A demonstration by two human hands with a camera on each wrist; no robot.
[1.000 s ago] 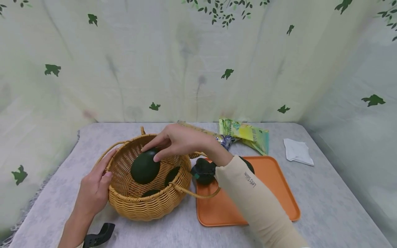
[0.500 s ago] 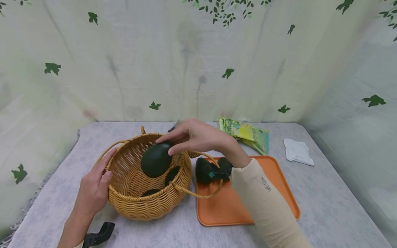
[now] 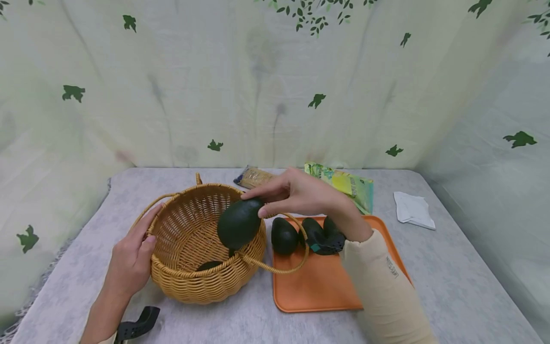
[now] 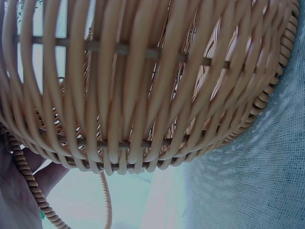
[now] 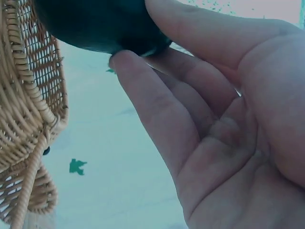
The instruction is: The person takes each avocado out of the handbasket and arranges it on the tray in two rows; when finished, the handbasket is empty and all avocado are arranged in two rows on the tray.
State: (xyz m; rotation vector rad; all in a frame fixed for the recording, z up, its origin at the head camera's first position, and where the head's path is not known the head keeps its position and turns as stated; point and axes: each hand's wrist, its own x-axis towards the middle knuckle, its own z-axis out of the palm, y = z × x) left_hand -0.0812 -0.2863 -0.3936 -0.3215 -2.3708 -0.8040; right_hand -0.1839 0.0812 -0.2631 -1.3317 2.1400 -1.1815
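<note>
My right hand [image 3: 301, 193] pinches a dark green avocado [image 3: 238, 224] by its upper end, fingertips and thumb on either side. That avocado hangs over the right part of a wicker basket [image 3: 202, 291], overlapping its rim in the head view. Part of another avocado [image 3: 209, 265] shows low inside the basket. My left hand [image 3: 131, 258] grips the basket's left rim, thumb toward the front. The left wrist view is mostly filled by the basket's woven side [image 4: 143, 86]. In the right wrist view, thumb and fingertips touch the avocado's smooth skin [image 5: 95, 24].
Several avocados [image 3: 283, 236] lie along the back of an orange tray [image 3: 318, 291], right of the basket. The basket's looped handle [image 3: 292, 270] reaches over the tray's left edge. Behind lie a clear packet [image 3: 253, 177] and a green-yellow packet [image 3: 343, 184]; a folded white tissue [image 3: 414, 210] lies far right.
My right hand has carried the avocado rightward and slightly up, from the middle of the basket to its right rim. The left hand and the basket have stayed put.
</note>
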